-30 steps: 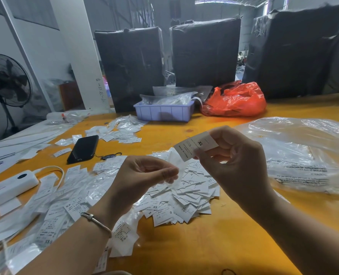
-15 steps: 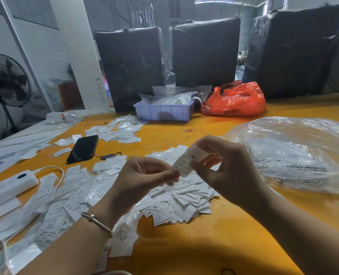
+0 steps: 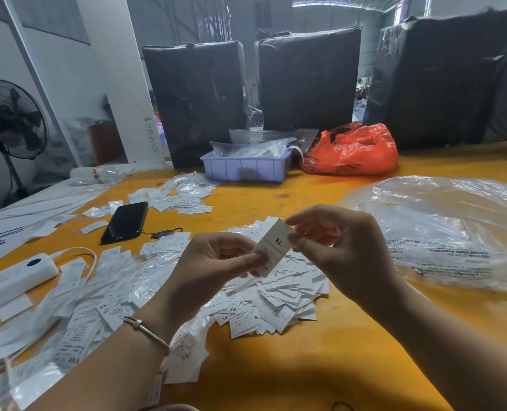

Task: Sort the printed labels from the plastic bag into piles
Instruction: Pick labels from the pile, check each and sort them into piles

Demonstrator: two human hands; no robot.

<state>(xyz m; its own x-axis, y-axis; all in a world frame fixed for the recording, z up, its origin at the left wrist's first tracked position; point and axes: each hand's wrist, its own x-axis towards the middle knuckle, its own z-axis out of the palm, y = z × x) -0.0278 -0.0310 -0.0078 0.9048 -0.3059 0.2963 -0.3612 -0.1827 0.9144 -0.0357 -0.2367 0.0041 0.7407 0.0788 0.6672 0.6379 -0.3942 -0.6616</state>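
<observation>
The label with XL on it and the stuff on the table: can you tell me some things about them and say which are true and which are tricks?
1. Both hands hold the XL label. True: the left hand and the right hand each pinch it.
2. The phone is white. False: it is black.
3. The red bag sits at the far side of the table. True.
4. The purple tray is empty. False: clear plastic bags lie in it.
5. A loose pile of labels lies below the hands. True.
</observation>
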